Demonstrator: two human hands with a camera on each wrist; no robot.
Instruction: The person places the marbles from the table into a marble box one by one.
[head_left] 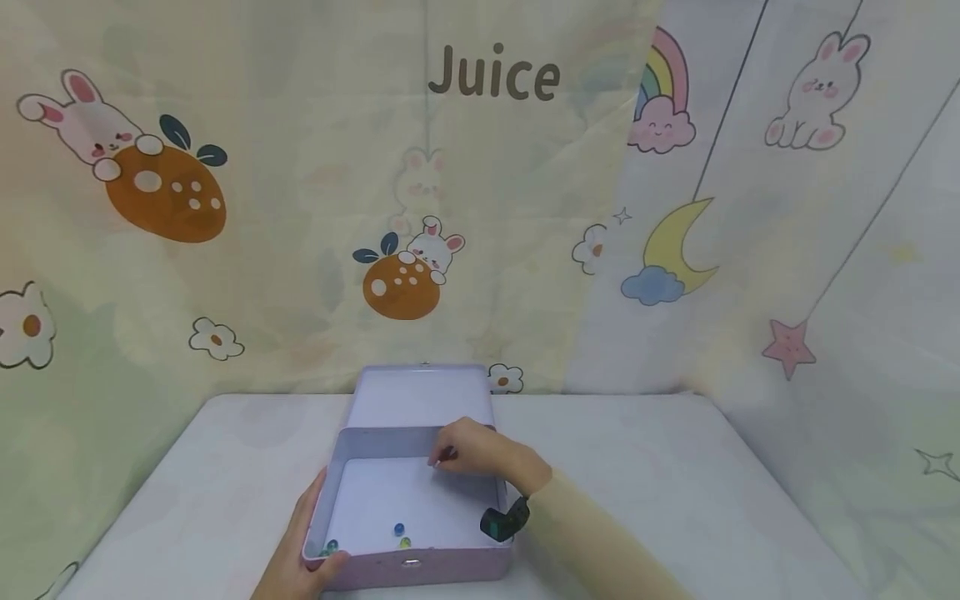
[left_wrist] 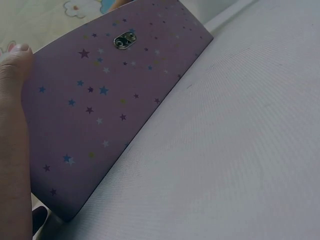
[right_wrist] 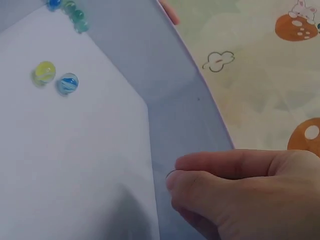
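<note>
here, a pale lilac rectangular tin box (head_left: 408,500) sprinkled with tiny coloured stars sits open at the near middle of a white tabletop (head_left: 675,483), its hinged lid (head_left: 420,398) standing up at the far side against the cartoon-print curtain (head_left: 225,208). the box's long axis runs left to right across the view, and its front wall, bearing a small metal clasp (left_wrist: 124,40), faces the person. the left hand (head_left: 300,550) grips the near left corner, thumb hooked over the rim and fingers (head_left: 311,504) laid along the outer wall. the right hand (head_left: 480,454) hovers inside the box near the far right wall, its fingers (right_wrist: 220,175) curled in and pressed together; whether they pinch something cannot be told. on the box's white floor lie a yellow glass marble (right_wrist: 44,73) and a blue swirled glass marble (right_wrist: 67,83), just beside each other near the front wall, while a small cluster of blue and green glass marbles (right_wrist: 70,10) rests in the near left corner. a black wrist-worn device (head_left: 504,521) sits at the right wrist.
</note>
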